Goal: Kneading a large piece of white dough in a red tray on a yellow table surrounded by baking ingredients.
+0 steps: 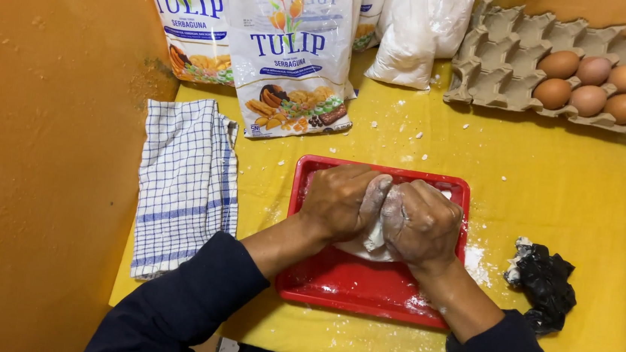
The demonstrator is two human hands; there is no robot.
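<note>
Yellow tabletop carries our red tray; behind it stand flour bags and an egg carton. Over the tray, our left hand and right hand close around white dough, mid-knead, we judge; next comes folding and pressing.
</note>
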